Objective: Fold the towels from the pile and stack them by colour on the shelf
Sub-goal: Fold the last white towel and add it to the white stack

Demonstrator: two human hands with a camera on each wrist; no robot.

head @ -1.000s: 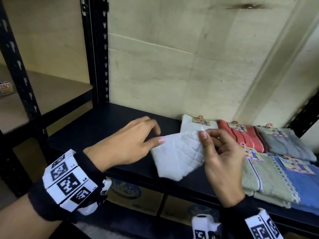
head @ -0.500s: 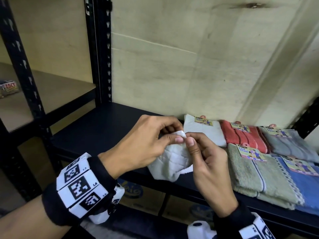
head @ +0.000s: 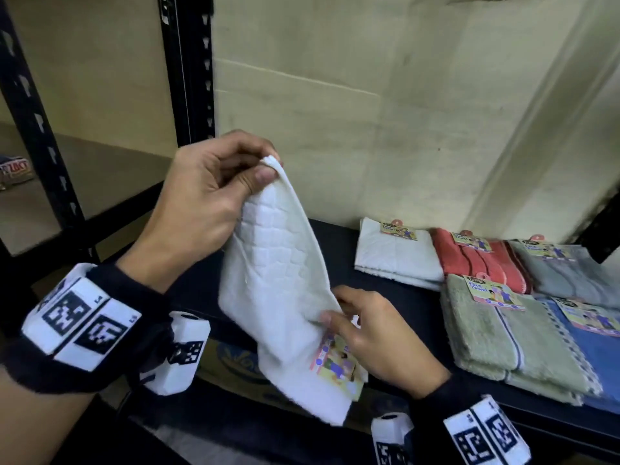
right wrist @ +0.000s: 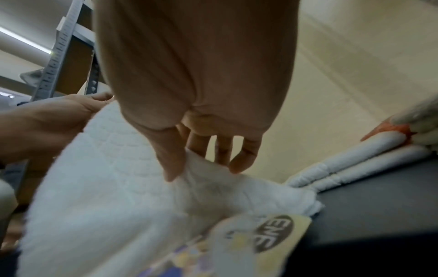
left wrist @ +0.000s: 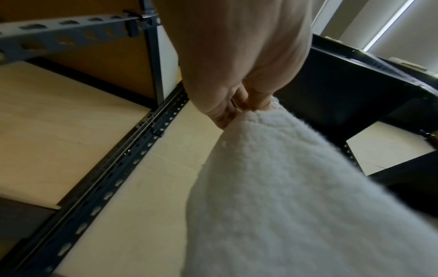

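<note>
Black metal shelving [head: 188, 78] stands against a pale plywood wall [head: 385, 95], and its dark shelf [head: 339, 236] carries the folded stock. Nearest the camera, the right hand [head: 375, 333] sits low, thumb and fingers pinching the lower edge of a white towel [head: 278, 290] just above its colourful paper label [head: 337, 365]; the right wrist view shows the thumb and fingertips gathered into the cloth. Higher and to the left, the left hand [head: 208, 199] grips the towel's top corner between thumb and curled fingers, so the towel hangs in the air in front of the shelf edge, stretched slantwise between the two hands. Both wrists wear black bands with white marker blocks.

Farther back on the shelf, to the right, lie folded towels with labels: a green towel [head: 496, 347] and a blue towel [head: 600, 357] at the front, touching side by side; behind them a folded white towel [head: 396, 260], a red towel [head: 476, 263] and a grey towel [head: 567, 273] in a row along the wall. Well to the left, on a neighbouring wooden shelf, rests a small printed packet [head: 15, 171].
</note>
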